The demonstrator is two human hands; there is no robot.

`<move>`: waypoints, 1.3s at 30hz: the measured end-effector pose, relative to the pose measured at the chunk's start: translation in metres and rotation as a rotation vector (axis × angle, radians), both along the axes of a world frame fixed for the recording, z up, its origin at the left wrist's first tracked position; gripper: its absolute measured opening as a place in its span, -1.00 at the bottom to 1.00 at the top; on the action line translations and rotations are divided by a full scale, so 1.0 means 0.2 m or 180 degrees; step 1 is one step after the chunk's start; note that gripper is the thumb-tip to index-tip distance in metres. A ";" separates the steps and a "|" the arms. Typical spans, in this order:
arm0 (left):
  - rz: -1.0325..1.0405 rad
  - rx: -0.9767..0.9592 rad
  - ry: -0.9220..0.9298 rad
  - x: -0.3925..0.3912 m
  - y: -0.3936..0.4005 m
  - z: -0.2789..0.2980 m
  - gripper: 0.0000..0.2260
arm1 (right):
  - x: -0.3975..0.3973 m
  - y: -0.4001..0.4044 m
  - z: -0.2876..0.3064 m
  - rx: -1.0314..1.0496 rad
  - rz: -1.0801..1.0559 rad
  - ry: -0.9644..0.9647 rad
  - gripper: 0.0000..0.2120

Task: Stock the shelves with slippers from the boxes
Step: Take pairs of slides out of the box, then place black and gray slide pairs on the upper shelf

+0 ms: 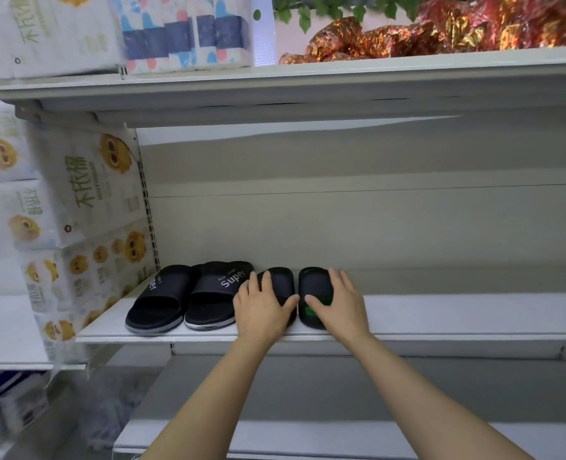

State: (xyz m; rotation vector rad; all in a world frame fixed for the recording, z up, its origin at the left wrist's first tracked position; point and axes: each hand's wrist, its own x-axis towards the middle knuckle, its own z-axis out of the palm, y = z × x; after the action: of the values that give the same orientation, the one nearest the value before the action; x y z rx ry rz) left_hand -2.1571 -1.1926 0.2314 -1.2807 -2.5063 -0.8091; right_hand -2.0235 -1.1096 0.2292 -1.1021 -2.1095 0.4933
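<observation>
We are pressing our left hand (pixel 264 308) flat, fingers spread, on one small black slipper (pixel 280 287), our right hand (pixel 339 302) spreading over its twin (pixel 314 283) at 3 o'clock, both slippers lying under our palms on the white shelf (pixel 440 313), printed slippers (pixel 188 297) sitting at 9 o'clock

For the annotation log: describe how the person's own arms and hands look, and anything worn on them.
Both forearms are bare as far as the frame shows: no sleeves, gloves, watch or bracelets visible. The left hand and right hand show no rings. Fingernails look short and unpainted, though the picture is too soft to be sure.
</observation>
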 end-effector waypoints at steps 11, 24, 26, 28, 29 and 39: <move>-0.0804 0.0288 0.1705 0.03 -0.51 0.38 -0.31 | 0.29 -0.36 0.29 0.1607 -0.0309 -0.0514 -0.37; -0.1364 0.0473 0.2012 0.40 -1.14 0.27 -0.41 | 0.74 -1.09 0.24 0.2522 -0.0702 -0.0525 -0.39; -0.1400 0.0227 0.1944 0.47 -1.21 0.16 -0.40 | 0.81 -1.17 0.13 0.2315 -0.0711 -0.0605 -0.39; -0.1452 0.0028 0.1804 0.53 -1.27 0.01 -0.39 | 0.87 -1.23 -0.04 0.2085 -0.0685 -0.0684 -0.38; -0.1478 -0.0057 0.1709 0.56 -1.30 -0.08 -0.40 | 0.90 -1.27 -0.14 0.1941 -0.0652 -0.0713 -0.37; -0.1460 -0.1664 0.0469 0.84 -1.63 -1.23 -0.44 | 1.20 -1.74 -1.27 0.0235 -0.0429 -0.1609 -0.35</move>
State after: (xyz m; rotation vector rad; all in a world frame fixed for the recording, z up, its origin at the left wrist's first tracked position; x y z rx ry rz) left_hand -1.9885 -1.5179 -0.0142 -2.0441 -2.4147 -0.1022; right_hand -1.7838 -1.4580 -0.0245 -1.4260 -2.4300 0.0706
